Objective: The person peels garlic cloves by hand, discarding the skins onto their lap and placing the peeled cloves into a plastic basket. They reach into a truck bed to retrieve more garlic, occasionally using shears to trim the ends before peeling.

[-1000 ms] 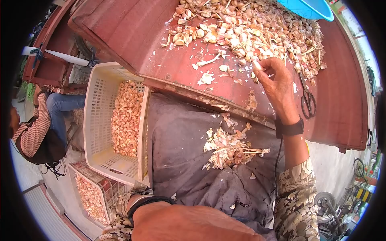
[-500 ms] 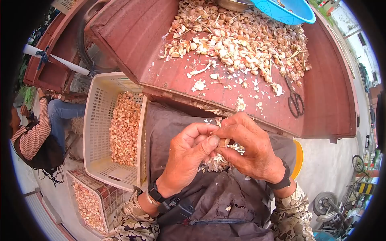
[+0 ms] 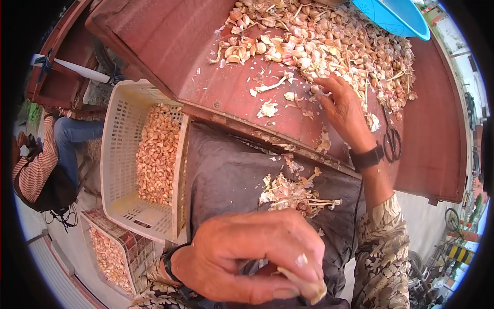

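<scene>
My left hand [image 3: 252,257] is close to the camera, low in the view above my lap, its fingers closed round a pale garlic piece [image 3: 303,285]. A white flake clings to one finger. Farther up, my right hand [image 3: 342,110] reaches over the red metal tray [image 3: 226,92], its fingertips at the near edge of the garlic pile [image 3: 329,46]. The thumb and forefinger are apart, with a small clove between or just behind them. Garlic skins and stalks [image 3: 296,193] lie on the dark apron between my arms.
A cream crate [image 3: 118,170] of cloves stands at the left, with a second crate [image 3: 110,257] below it. Scissors [image 3: 392,139] lie right of my right hand. A blue basin [image 3: 399,15] is at the top right. Another person in a striped sleeve [image 3: 43,165] sits far left.
My hands have parted. The right one has moved up to the pile; the left has come down and nearer the camera with a garlic piece. The skins on the apron are uncovered.
</scene>
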The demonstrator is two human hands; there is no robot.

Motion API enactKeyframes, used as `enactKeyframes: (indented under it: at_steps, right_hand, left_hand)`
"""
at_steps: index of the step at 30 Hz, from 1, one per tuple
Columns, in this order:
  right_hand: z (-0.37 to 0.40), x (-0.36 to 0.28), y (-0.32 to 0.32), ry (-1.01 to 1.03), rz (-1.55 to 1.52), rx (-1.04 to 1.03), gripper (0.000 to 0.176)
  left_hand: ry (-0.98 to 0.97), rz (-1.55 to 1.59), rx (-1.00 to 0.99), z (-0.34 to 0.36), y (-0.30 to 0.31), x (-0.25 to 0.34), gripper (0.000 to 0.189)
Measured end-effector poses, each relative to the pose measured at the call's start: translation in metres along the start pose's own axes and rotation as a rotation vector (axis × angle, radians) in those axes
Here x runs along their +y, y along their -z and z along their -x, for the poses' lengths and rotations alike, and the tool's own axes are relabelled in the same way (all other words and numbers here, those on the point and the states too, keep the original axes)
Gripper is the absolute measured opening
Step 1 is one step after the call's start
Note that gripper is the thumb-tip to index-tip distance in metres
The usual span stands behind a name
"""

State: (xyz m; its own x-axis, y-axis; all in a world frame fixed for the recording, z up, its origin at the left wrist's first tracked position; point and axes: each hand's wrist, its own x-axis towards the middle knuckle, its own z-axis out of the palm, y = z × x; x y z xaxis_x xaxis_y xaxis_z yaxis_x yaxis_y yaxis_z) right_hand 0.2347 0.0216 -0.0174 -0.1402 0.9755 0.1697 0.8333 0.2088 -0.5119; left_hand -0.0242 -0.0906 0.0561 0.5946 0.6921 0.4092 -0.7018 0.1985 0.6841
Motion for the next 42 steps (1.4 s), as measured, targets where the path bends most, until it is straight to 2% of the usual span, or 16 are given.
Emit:
enactKeyframes:
  at_steps: [2,4,5,7,8,11,13,20,23,25,30,31,33,34,38,42]
  right_hand:
    - [-0.019,0.018,-0.010,0.008,0.150,-0.061,0.017]
    - [-0.025,0.018,-0.010,0.018,0.172,-0.057,0.015]
    - [-0.022,0.017,-0.012,0.017,0.178,-0.068,0.014]
    - [-0.011,0.011,-0.009,0.024,0.113,-0.049,0.014]
    - [-0.007,0.006,-0.004,0.014,0.035,-0.020,0.015]
    - [0.014,-0.002,0.009,-0.222,-0.379,-0.081,0.021]
    - [0.029,-0.020,0.015,-0.269,-0.712,-0.065,0.024]
    - [0.078,-0.073,0.029,-0.318,-1.122,-0.003,0.026]
    - [0.093,-0.100,0.030,-0.318,-1.300,-0.021,0.026]
    - [0.092,-0.125,0.025,-0.266,-1.308,-0.118,0.029]
    - [0.100,-0.167,0.067,-0.098,-1.663,-0.733,0.040]
    - [0.103,-0.172,0.093,-0.286,-1.806,-0.820,0.032]
    - [0.121,-0.175,0.112,-0.256,-1.928,-1.125,0.029]
    - [0.135,-0.180,0.101,-0.180,-1.924,-1.361,0.028]
    - [0.122,-0.179,0.123,-0.313,-1.310,-2.060,0.031]
    - [0.141,-0.162,0.119,0.099,-1.619,-1.759,0.030]
  left_hand:
    - [-0.032,0.109,-0.098,-0.006,-0.013,0.010,0.027]
    - [0.315,0.444,0.029,-0.010,-0.032,0.031,0.031]
    - [0.656,0.653,0.082,-0.006,-0.034,0.050,0.026]
    - [0.708,0.651,0.183,0.001,-0.044,0.054,0.015]
    - [0.420,0.420,0.209,0.002,-0.053,0.044,0.008]
    - [0.397,0.383,-0.076,-0.007,-0.048,0.032,0.001]
    - [0.273,0.359,-0.117,-0.007,-0.048,0.028,0.004]
    - [-0.101,0.065,-0.007,0.013,-0.051,0.037,0.015]
    - [-0.325,-0.337,0.442,0.043,-0.036,0.058,0.020]
    - [-0.422,-0.750,0.961,0.076,-0.002,0.077,0.025]
    - [-0.282,-0.793,1.226,0.204,0.070,0.134,0.033]
    - [-0.112,-1.354,1.239,0.213,0.082,0.129,0.037]
    - [0.326,-2.461,1.034,0.224,0.102,0.122,0.043]
    - [0.461,-2.655,1.014,0.214,0.101,0.113,0.046]
    - [0.189,-1.630,0.908,0.139,0.101,0.063,0.034]
    - [0.090,-1.434,0.518,0.020,0.060,-0.007,0.023]
